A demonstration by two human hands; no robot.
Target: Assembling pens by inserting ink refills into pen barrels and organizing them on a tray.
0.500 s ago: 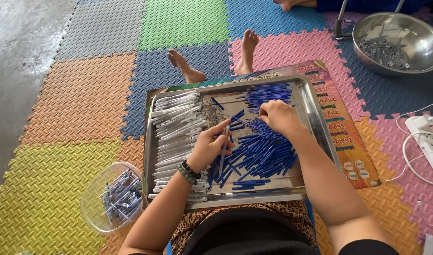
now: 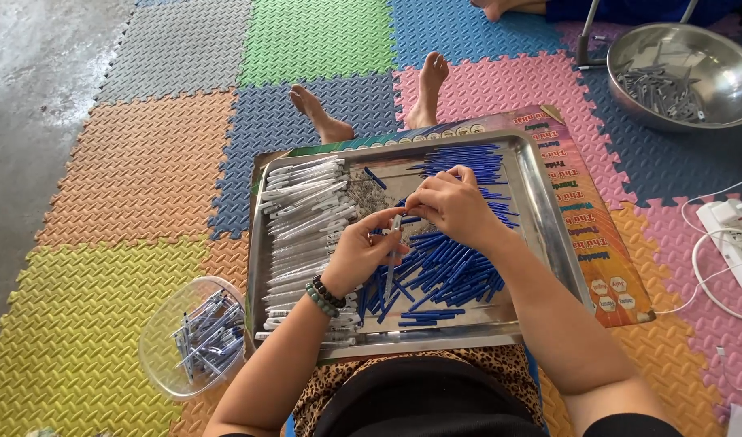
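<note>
We look down on a floor of coloured foam mats (image 2: 144, 170), and on them, across the lap, sits a steel tray (image 2: 549, 235) resting on a printed board (image 2: 597, 243). Off at the upper right stands a steel bowl (image 2: 715, 57) with grey metal bits in it; at the lower left, just beside the tray, a clear tub (image 2: 164, 348) holds finished pens. A white power strip (image 2: 739, 243) with its cord lies at the right edge. Two bare feet (image 2: 318, 113) rest on the mats beyond the tray.

Inside the tray, we see white pen barrels (image 2: 302, 218) stacked along the left side, and a loose heap of blue tubes (image 2: 448, 271) filling the middle and lower right, with a neater blue row at the top.

Now the hands, meeting over the tray's centre, right above the blue heap. Our left hand (image 2: 355, 255), beaded bracelet on its wrist, pinches one white barrel (image 2: 393, 243) between thumb and fingers, holding it nearly upright. Our right hand (image 2: 452, 202) is curled close above it, fingertips gathered at the barrel's top end; whether it pinches a small piece there, we cannot tell. The two hands nearly touch at the barrel.
</note>
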